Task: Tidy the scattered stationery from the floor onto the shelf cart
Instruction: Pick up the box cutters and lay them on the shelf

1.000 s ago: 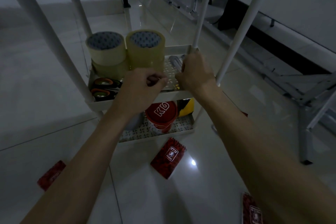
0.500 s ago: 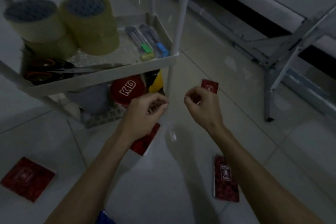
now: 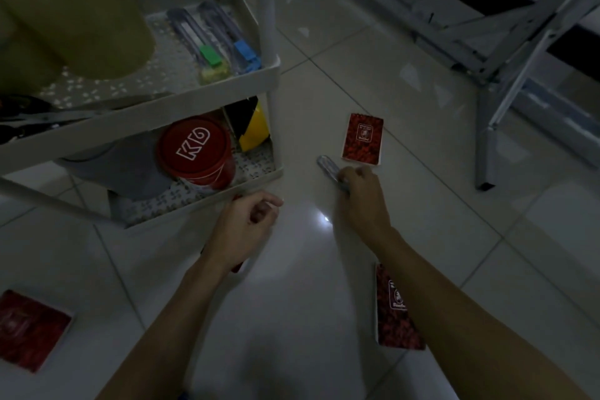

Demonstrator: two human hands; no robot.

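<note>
Beside the cart: cutter, axis slanting toward it; right hand is closing on it, left hand curling loosely, nothing visibly held.

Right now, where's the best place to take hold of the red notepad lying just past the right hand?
Pinch the red notepad across its long side edges, coming from above and from the near end beside the right hand. It lies flat on the floor with its spiral binding at the far end, and both sides look clear.

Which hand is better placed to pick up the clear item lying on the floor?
The right hand: its fingers already touch the clear item beside the red notepad. The left hand is curled near the cart.
</note>
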